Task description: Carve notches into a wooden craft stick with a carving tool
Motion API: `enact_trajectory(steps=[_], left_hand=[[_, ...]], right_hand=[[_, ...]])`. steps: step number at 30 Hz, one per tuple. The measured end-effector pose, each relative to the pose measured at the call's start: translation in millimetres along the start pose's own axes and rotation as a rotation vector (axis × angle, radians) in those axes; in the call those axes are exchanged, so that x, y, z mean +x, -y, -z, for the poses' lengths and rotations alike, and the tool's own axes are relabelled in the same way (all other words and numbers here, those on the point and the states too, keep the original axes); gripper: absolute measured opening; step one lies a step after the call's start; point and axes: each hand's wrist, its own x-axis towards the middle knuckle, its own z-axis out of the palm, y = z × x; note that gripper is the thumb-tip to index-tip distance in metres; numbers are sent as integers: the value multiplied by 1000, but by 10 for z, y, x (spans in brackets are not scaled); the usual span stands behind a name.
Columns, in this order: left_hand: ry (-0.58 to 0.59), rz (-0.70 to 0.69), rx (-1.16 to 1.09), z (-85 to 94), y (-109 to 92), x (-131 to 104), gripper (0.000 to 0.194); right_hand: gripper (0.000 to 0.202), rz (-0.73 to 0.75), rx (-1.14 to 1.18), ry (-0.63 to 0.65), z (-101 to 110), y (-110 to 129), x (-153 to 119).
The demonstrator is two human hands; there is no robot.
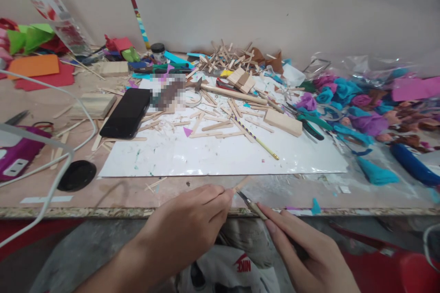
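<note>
Close to the table's front edge, my left hand (pixel 192 219) pinches a small wooden stick (pixel 241 185), whose tip pokes out past the fingers. My right hand (pixel 305 247) grips a slim carving knife (pixel 253 206) by its light handle. The metal blade points up and left and meets the stick beside my left fingertips. Behind both hands lies a white board (pixel 165 158) with loose wooden sticks (pixel 216 126) and a patterned pencil (pixel 256 137) on it.
A black phone (pixel 126 113), a black lid (pixel 77 175) and a purple power adapter (pixel 24 153) with white cables are at left. A wooden block (pixel 283 122), green-handled pliers (pixel 311 126) and crumpled coloured paper (pixel 371 119) lie at right. A hammer (pixel 233 93) rests farther back.
</note>
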Motion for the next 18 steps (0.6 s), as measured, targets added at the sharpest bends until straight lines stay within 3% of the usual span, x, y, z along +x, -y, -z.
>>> enact_trajectory(steps=[18], left_hand=[[-18, 41, -55, -30, -13, -5, 38]], right_hand=[[33, -10, -10, -23, -61, -53, -21]])
